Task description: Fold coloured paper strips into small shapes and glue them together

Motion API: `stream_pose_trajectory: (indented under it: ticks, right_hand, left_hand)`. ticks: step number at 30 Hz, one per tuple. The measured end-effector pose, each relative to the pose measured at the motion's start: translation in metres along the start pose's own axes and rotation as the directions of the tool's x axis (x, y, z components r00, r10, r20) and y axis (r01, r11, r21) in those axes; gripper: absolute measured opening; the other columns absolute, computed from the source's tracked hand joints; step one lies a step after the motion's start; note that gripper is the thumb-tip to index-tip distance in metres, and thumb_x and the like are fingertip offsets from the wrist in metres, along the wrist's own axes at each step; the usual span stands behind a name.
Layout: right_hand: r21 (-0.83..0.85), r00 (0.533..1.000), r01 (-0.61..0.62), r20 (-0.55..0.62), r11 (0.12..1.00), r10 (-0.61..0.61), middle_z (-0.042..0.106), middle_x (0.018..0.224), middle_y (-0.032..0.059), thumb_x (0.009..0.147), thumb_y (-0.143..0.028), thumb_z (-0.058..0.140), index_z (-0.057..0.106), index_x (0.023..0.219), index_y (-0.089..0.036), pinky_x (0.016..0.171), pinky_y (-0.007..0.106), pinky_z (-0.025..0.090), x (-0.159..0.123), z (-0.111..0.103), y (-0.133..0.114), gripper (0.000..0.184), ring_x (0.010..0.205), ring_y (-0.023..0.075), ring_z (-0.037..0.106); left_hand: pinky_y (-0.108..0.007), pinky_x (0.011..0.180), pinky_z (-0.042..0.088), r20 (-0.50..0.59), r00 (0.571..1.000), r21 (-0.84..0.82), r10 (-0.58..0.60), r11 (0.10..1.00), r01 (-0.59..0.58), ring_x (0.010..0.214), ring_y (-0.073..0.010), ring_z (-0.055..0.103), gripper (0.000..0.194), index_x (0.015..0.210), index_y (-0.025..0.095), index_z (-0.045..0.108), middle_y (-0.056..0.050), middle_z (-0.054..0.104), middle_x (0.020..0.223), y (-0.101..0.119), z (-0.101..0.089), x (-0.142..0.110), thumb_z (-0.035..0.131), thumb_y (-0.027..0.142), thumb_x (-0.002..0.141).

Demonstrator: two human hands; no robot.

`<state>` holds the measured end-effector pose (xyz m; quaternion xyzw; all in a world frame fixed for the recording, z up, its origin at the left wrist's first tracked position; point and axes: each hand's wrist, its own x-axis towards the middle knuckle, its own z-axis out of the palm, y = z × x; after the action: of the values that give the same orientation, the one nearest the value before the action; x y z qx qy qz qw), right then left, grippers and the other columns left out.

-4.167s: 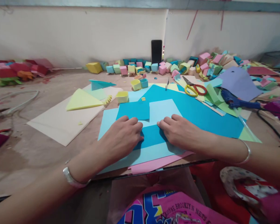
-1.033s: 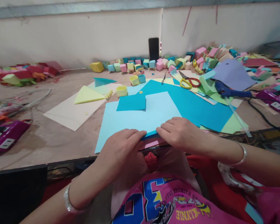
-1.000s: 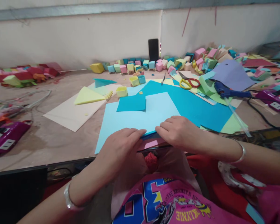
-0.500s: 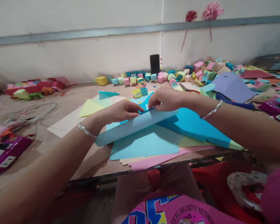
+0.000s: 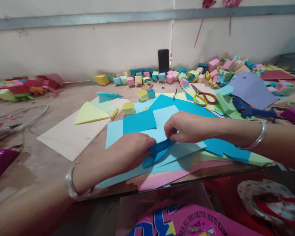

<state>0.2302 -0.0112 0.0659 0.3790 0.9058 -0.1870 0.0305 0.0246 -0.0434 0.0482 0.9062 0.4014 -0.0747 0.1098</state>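
Observation:
Between my two hands is a piece of blue paper (image 5: 160, 151), curled or folded toward me. My left hand (image 5: 134, 149) pinches its left end, the fingertips partly hidden. At the other end my right hand (image 5: 183, 127) grips the paper edge with thumb and bent fingers. Underneath lie light blue sheets (image 5: 186, 151), and a pink sheet (image 5: 159, 181) sticks out near the table edge. Just beyond my left hand rests a flat blue rectangle of paper (image 5: 139, 122). A larger blue sheet (image 5: 177, 104) spreads behind my right hand.
Scissors (image 5: 203, 97) with yellow and red handles lie behind my right hand, near a blue glue gun (image 5: 253, 110). Small paper boxes (image 5: 130, 81) line the wall around a phone (image 5: 163, 61). At left are a yellow folded paper (image 5: 90, 113) and a white cable (image 5: 36, 117).
Both hands have come lower and nearer to me. The long light blue fold seen between them has given way to a smaller curled blue piece. The view has tilted down.

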Motion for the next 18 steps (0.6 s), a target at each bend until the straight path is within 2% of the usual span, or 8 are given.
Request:
stream_pose_trajectory:
  ticks: [2, 4, 6, 8, 11, 13, 15, 18]
  right_hand:
    - [-0.105, 0.996, 0.002, -0.088, 0.994, -0.011, 0.072, 0.076, 0.0006, 0.072, -0.006, 0.058, 0.076, 0.078, -0.020, 0.061, 0.025, 0.036, 0.006, -0.012, 0.002, 0.023, 0.069, 0.0141, 0.060]
    - [-0.197, 0.975, 0.009, -0.216, 0.980, -0.053, 0.070, 0.075, 0.0007, 0.074, -0.007, 0.057, 0.075, 0.079, -0.018, 0.065, 0.026, 0.035, 0.016, -0.029, 0.006, 0.022, 0.071, 0.0145, 0.059]
    - [-0.221, 0.929, 0.014, -0.358, 0.975, -0.095, 0.068, 0.077, 0.0000, 0.077, -0.008, 0.054, 0.075, 0.083, -0.017, 0.071, 0.026, 0.036, 0.031, -0.043, 0.014, 0.023, 0.077, 0.0144, 0.059]
    - [-0.160, 0.877, 0.049, -0.466, 0.986, -0.119, 0.067, 0.081, -0.0007, 0.079, -0.009, 0.052, 0.074, 0.089, -0.016, 0.073, 0.026, 0.036, 0.049, -0.048, 0.027, 0.025, 0.080, 0.0133, 0.059]
    - [0.018, 0.832, 0.156, -0.541, 0.988, -0.121, 0.069, 0.082, 0.0002, 0.078, -0.011, 0.054, 0.073, 0.096, -0.015, 0.069, 0.023, 0.038, 0.078, -0.026, 0.052, 0.027, 0.076, 0.0117, 0.058]
    - [0.169, 0.843, 0.217, -0.529, 0.961, -0.098, 0.069, 0.076, 0.0020, 0.079, -0.010, 0.052, 0.072, 0.097, -0.011, 0.066, 0.023, 0.040, 0.093, 0.000, 0.067, 0.026, 0.069, 0.0111, 0.058]
    - [0.281, 0.828, 0.257, -0.558, 0.925, -0.061, 0.069, 0.076, 0.0033, 0.081, -0.012, 0.053, 0.072, 0.094, -0.010, 0.068, 0.023, 0.042, 0.102, 0.027, 0.076, 0.023, 0.071, 0.0120, 0.060]
    - [0.344, 0.773, 0.320, -0.634, 0.883, -0.034, 0.072, 0.087, 0.0046, 0.083, -0.014, 0.053, 0.072, 0.093, -0.013, 0.072, 0.023, 0.045, 0.103, 0.052, 0.082, 0.022, 0.077, 0.0132, 0.062]
  left_hand:
    - [-0.026, 0.051, 0.029, -0.009, 0.999, 0.016, -0.042, 0.999, 0.042, 0.055, -0.0135, 0.050, 0.016, 0.069, 0.021, 0.061, 0.001, 0.060, 0.064, -0.007, -0.016, 0.009, 0.055, 0.011, 0.080]
    - [-0.027, 0.053, 0.028, -0.078, 0.996, 0.044, -0.038, 0.998, 0.042, 0.055, -0.0127, 0.045, 0.014, 0.065, 0.020, 0.060, 0.002, 0.057, 0.061, -0.021, -0.037, 0.020, 0.058, 0.013, 0.077]
    - [-0.028, 0.055, 0.027, -0.212, 0.976, 0.087, -0.049, 0.994, 0.069, 0.054, -0.0122, 0.040, 0.016, 0.063, 0.020, 0.059, 0.002, 0.052, 0.059, -0.039, -0.053, 0.034, 0.055, 0.013, 0.077]
    - [-0.028, 0.055, 0.025, -0.275, 0.956, 0.060, -0.097, 0.991, 0.118, 0.052, -0.0116, 0.034, 0.016, 0.059, 0.019, 0.057, 0.003, 0.046, 0.054, -0.058, -0.060, 0.050, 0.055, 0.014, 0.075]
    - [-0.028, 0.055, 0.028, -0.266, 0.959, -0.018, -0.098, 0.995, 0.097, 0.056, -0.0129, 0.037, 0.017, 0.063, 0.020, 0.056, 0.002, 0.048, 0.058, -0.083, -0.048, 0.070, 0.051, 0.020, 0.079]
    - [-0.026, 0.054, 0.028, -0.204, 0.977, -0.060, -0.057, 0.997, 0.045, 0.056, -0.0121, 0.037, 0.018, 0.063, 0.019, 0.055, 0.003, 0.045, 0.057, -0.096, -0.033, 0.078, 0.052, 0.025, 0.080]
    - [-0.025, 0.053, 0.029, -0.161, 0.986, -0.110, -0.038, 0.994, 0.020, 0.055, -0.0115, 0.038, 0.018, 0.068, 0.019, 0.059, 0.003, 0.047, 0.058, -0.104, -0.018, 0.081, 0.052, 0.031, 0.081]
    - [-0.024, 0.056, 0.032, -0.217, 0.976, -0.198, -0.033, 0.980, -0.011, 0.060, -0.0126, 0.046, 0.024, 0.081, 0.019, 0.066, 0.002, 0.057, 0.065, -0.105, -0.004, 0.079, 0.053, 0.039, 0.083]
